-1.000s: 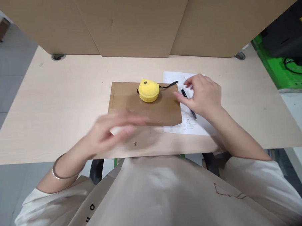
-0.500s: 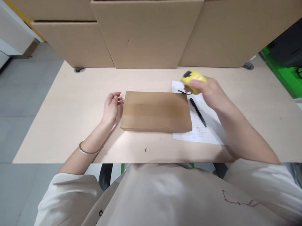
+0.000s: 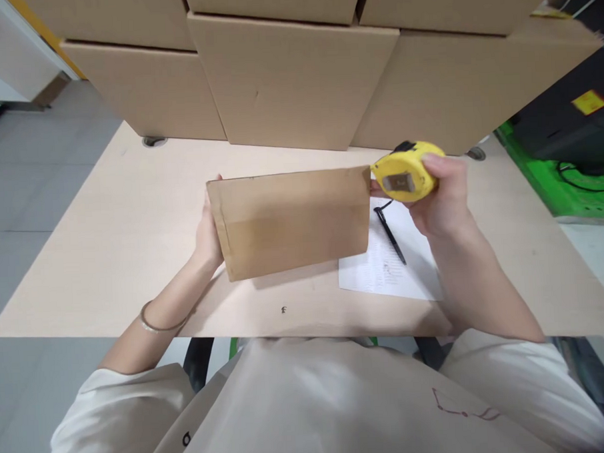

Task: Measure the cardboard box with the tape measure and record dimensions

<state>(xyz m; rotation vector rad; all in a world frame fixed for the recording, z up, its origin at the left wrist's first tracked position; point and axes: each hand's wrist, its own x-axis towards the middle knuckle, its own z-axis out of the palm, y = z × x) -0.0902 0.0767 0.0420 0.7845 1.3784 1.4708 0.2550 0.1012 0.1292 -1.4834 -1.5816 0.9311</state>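
Note:
A flat brown cardboard package (image 3: 292, 220) is lifted and tilted above the pale wooden desk (image 3: 107, 248). My left hand (image 3: 207, 234) grips its left edge, with most fingers hidden behind it. My right hand (image 3: 441, 197) is closed on a yellow tape measure (image 3: 404, 174), held at the package's upper right corner. A black strap hangs under the tape measure.
A printed sheet of paper (image 3: 388, 269) lies on the desk under my right hand, with a black pen (image 3: 390, 233) on it. Large cardboard boxes (image 3: 295, 80) stand along the desk's far edge. A green crate (image 3: 554, 169) sits at the right.
My left hand took the package's left edge and raised it off the desk, tilting it up. My right hand, holding the tape measure, rose to the package's right corner.

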